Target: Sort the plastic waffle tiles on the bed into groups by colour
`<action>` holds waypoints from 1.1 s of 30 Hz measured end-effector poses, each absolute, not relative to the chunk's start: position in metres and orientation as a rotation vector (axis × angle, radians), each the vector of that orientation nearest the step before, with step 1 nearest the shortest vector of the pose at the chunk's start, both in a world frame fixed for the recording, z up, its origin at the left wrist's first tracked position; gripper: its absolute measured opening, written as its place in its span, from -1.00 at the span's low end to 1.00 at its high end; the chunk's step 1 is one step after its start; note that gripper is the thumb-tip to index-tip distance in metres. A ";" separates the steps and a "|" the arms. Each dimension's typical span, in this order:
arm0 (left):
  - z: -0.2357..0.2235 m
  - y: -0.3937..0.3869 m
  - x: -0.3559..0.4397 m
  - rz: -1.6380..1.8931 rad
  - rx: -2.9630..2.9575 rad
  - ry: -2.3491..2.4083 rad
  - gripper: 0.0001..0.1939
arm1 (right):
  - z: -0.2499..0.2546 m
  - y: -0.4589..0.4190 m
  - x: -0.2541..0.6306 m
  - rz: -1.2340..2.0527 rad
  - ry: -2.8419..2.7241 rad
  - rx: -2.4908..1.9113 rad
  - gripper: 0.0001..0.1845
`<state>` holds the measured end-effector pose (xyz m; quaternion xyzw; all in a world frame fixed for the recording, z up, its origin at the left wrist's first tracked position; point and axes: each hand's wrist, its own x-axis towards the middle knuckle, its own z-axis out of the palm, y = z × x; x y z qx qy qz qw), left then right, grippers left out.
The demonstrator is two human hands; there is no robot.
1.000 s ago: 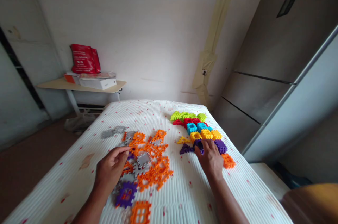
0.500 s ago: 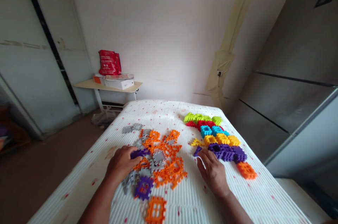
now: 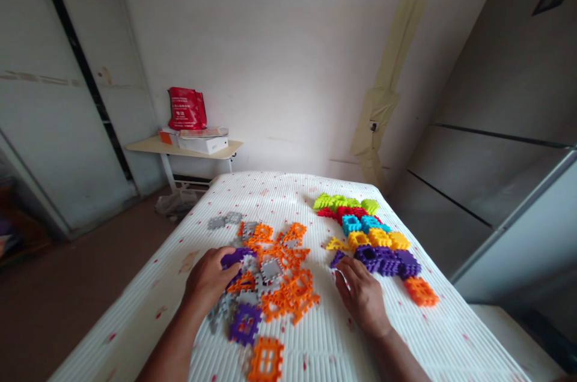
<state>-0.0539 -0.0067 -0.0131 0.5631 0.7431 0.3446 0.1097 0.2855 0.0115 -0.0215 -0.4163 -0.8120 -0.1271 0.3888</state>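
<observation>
My left hand (image 3: 210,277) is closed around a purple interlocking building piece (image 3: 232,257), with thumb and fingers at its left edge. It is over a loose heap of orange building pieces (image 3: 288,295) and grey building pieces (image 3: 271,271). On the right, my right hand (image 3: 360,292) rests with its thumb apart from the fingers. Its fingertips touch or nearly touch a small purple piece (image 3: 337,259) lying left of the purple stack (image 3: 387,260). A square purple piece (image 3: 246,323) and an orange window piece (image 3: 266,360) lie nearest to me.
Beyond the purple stack run rows of yellow (image 3: 379,238), blue (image 3: 363,223), red (image 3: 349,212) and green pieces (image 3: 345,202). An orange stack (image 3: 421,291) lies at right. Two grey pieces (image 3: 225,220) sit farther back. A side table (image 3: 148,146) bears a red bag (image 3: 187,109).
The purple piece in my left hand has tilted, showing more of its face, and the hand has shifted slightly. My right hand stays nearly still by the small purple piece.
</observation>
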 end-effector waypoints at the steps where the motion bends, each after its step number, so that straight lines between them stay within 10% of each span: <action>1: -0.011 -0.007 -0.053 1.047 1.619 2.177 -0.64 | -0.022 0.012 0.286 -0.322 -2.064 -1.057 -0.77; 14: -0.004 -0.017 -0.013 1.402 0.910 0.971 -0.73 | -0.017 -0.001 0.256 -0.210 -2.109 -0.886 -0.76; 33: -0.029 -0.016 0.025 1.311 0.657 0.941 -0.63 | -0.004 -0.017 0.199 -0.022 -2.091 -0.892 -0.53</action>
